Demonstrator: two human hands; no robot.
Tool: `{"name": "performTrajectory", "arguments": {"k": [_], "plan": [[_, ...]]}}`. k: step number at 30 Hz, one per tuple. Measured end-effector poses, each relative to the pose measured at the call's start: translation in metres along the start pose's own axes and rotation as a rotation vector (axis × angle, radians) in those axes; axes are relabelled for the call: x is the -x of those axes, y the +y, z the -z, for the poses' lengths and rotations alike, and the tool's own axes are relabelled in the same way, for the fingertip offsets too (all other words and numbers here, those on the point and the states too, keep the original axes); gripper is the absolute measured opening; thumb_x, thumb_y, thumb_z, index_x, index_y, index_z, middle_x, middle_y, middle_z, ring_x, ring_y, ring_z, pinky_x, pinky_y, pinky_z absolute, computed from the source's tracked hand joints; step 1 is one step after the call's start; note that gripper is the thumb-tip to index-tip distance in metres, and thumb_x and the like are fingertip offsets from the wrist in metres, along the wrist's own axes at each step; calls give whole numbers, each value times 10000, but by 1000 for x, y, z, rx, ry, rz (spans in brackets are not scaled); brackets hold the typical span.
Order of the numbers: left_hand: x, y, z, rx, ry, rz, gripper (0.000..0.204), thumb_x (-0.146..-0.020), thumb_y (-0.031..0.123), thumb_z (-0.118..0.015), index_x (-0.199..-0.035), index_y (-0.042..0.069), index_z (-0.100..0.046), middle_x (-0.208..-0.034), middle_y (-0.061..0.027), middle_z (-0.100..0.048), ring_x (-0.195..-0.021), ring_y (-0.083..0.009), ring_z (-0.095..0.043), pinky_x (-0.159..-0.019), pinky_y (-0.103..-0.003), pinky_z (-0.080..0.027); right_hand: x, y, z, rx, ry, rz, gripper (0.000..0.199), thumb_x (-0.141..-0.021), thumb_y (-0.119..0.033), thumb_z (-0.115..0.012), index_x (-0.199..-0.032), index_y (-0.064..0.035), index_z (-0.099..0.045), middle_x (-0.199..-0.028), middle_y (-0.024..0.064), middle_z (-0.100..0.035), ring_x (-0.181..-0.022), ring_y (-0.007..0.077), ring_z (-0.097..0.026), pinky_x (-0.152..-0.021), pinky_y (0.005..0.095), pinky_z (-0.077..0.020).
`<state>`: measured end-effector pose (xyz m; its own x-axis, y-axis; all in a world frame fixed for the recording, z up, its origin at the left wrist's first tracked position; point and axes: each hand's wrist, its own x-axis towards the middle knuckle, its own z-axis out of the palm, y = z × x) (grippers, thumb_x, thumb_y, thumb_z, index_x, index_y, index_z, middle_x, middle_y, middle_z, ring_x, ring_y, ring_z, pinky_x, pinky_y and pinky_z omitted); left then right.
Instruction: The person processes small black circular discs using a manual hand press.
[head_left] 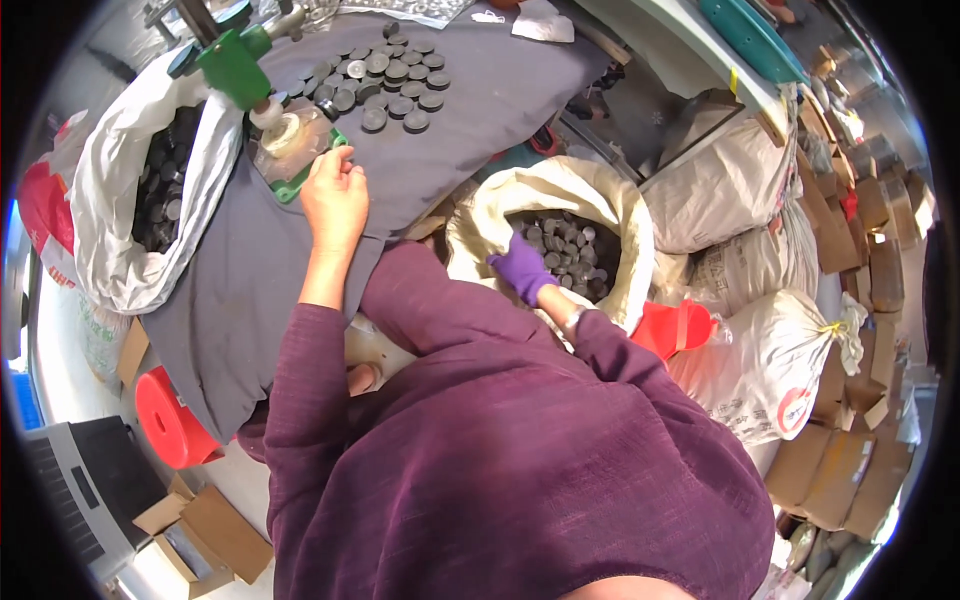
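My left hand (pixel 337 200) is bare, its fingers curled together at the edge of a green press base (pixel 292 186). What they hold, if anything, is hidden. Above that base stands the green press head (pixel 234 68), over a clear guard. My right hand (pixel 522 268), in a purple glove, reaches into an open cream sack (pixel 628 225) of dark round caps (pixel 568 252). It is closed near the sack's inner left side, and I cannot make out what is in it. Many more grey-black caps (pixel 396 85) lie spread on the grey cloth (pixel 480 75) beyond the press.
Left of the press, a white bag (pixel 100 240) holds more dark pieces. A red stool (pixel 168 415) and an open cardboard box (pixel 222 535) stand at the lower left. Full white sacks (pixel 765 365) and a red scoop-like object (pixel 672 328) sit to the right, with stacked cartons beyond.
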<state>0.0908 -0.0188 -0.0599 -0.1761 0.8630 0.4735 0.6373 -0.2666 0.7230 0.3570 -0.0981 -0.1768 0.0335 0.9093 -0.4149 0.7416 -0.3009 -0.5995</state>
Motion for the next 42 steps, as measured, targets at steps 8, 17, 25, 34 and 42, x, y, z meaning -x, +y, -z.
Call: {"name": "performTrajectory", "arguments": {"k": [8, 17, 25, 34, 42], "plan": [[5, 16, -3, -77, -27, -91, 223, -744, 15, -633, -967, 32, -633, -822, -94, -611, -702, -250, -616, -655, -346, -497, -33, -2, -60, -117, -58, 427, 539, -826, -272, -627, -1247, 8, -438, -1091, 284, -581, -1016, 428, -567, -859, 431, -456], [87, 84, -70, 270, -492, -592, 200, -716, -23, -596, -910, 16, -623, -839, -131, -636, -772, -308, -615, -697, -402, -501, -31, 24, 44, -310, 34, 436, 297, -873, -268, -577, -995, -5, -646, -879, 124, -666, -831, 196, -627, -782, 321, -490], [118, 50, -124, -697, -1344, -405, 560, -911, 533, -418, -1223, 114, -619, -1331, -124, -518, -1331, -367, -296, -1072, -590, -143, -99, 41, 84, 256, 46, 328, 348, -827, -51, -486, -1136, -120, -630, -1031, 154, -661, -936, 276, -641, -834, 359, -493], [102, 38, -132, -662, -1229, -184, 342, -850, 291, -541, -1087, 77, -664, -1120, -136, -633, -1129, -277, -523, -925, -533, -348, -159, 65, 69, 262, 111, 703, 324, -822, -94, -527, -1134, -105, -612, -987, 155, -665, -900, 332, -634, -784, 393, -494], [114, 29, -119, -192, -629, -358, 102, -739, 50, -576, -837, 25, -591, -803, -142, -624, -729, -323, -612, -700, -415, -495, -84, -12, 125, 202, 1, 359, 284, -879, -267, -555, -918, -11, -671, -820, 137, -673, -729, 261, -639, -682, 349, -490]]}}
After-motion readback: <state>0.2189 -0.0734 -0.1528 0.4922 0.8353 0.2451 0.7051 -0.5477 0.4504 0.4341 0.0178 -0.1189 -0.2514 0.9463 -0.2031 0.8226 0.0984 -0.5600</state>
